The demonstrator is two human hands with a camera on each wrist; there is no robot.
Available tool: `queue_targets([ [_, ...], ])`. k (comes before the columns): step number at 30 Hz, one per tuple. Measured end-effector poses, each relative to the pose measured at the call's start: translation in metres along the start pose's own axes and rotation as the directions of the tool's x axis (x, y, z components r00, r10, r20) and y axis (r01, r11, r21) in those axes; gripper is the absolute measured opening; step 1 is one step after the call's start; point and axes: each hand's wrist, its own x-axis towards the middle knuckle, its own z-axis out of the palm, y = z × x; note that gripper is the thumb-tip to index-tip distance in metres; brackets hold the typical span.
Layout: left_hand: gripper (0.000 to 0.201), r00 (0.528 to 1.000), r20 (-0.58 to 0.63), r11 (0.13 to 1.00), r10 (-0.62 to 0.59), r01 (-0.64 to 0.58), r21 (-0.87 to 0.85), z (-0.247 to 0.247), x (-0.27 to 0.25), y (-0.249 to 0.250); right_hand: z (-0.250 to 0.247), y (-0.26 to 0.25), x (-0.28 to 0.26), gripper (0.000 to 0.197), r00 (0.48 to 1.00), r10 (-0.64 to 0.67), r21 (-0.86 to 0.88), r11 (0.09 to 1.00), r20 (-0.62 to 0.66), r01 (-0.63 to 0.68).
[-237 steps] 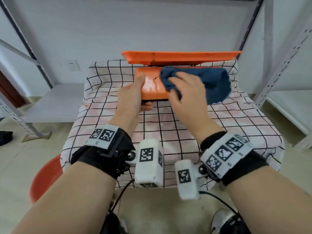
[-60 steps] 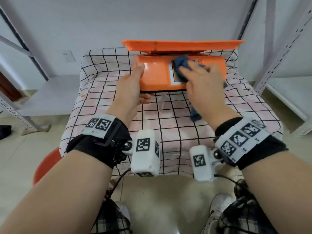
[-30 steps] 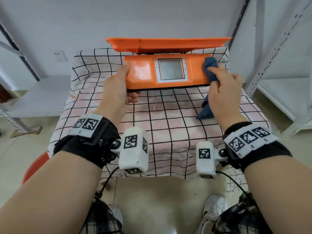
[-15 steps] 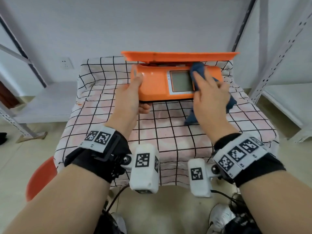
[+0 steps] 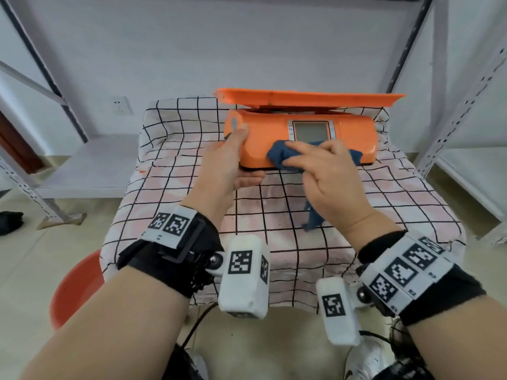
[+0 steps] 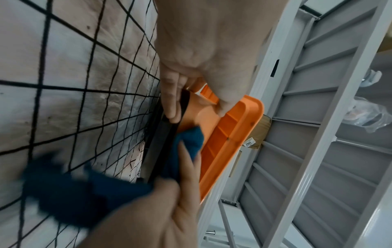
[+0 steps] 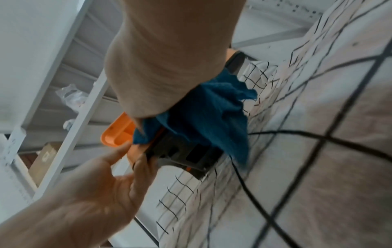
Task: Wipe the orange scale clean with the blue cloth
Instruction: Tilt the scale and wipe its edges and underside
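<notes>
The orange scale (image 5: pixel 260 138) stands at the back of the checked table, its flat tray (image 5: pixel 307 97) on top and a grey display (image 5: pixel 311 131) in its front face. My left hand (image 5: pixel 233 160) grips the scale's left end, thumb on top and fingers under the black base (image 6: pixel 163 127). With my right hand (image 5: pixel 323 171) I hold the blue cloth (image 5: pixel 279 156) and press it on the front face, just below and left of the display. A tail of the cloth (image 5: pixel 312 218) hangs down onto the table. The right wrist view shows the cloth (image 7: pixel 203 117) bunched under my palm against the scale's black underside (image 7: pixel 182 151).
The table wears a black-grid checked cover (image 5: pixel 274 215). Grey metal shelving stands to the left (image 5: pixel 90 165) and right (image 5: pixel 466 171). A red basin (image 5: pixel 74 289) sits on the floor at the lower left. A black cable (image 7: pixel 297 134) runs across the cover from the scale.
My right hand has slid the cloth leftward and down, from the right of the display to the front face below it. My left hand keeps its grip on the left end.
</notes>
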Motion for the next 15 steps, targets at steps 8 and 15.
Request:
queue_targets([
  [8, 0.053, 0.997, -0.060, 0.997, 0.039, -0.035, 0.065, 0.003, 0.010, 0.009, -0.053, -0.019, 0.056, 0.045, 0.890, 0.138, 0.028, 0.990, -0.434, -0.140],
  [15, 0.045, 0.998, -0.034, 0.987, 0.050, -0.044, 0.157, -0.001, 0.005, 0.013, -0.029, 0.010, 0.093, 0.043, 0.973, 0.164, -0.339, 0.935, 0.164, -0.100],
])
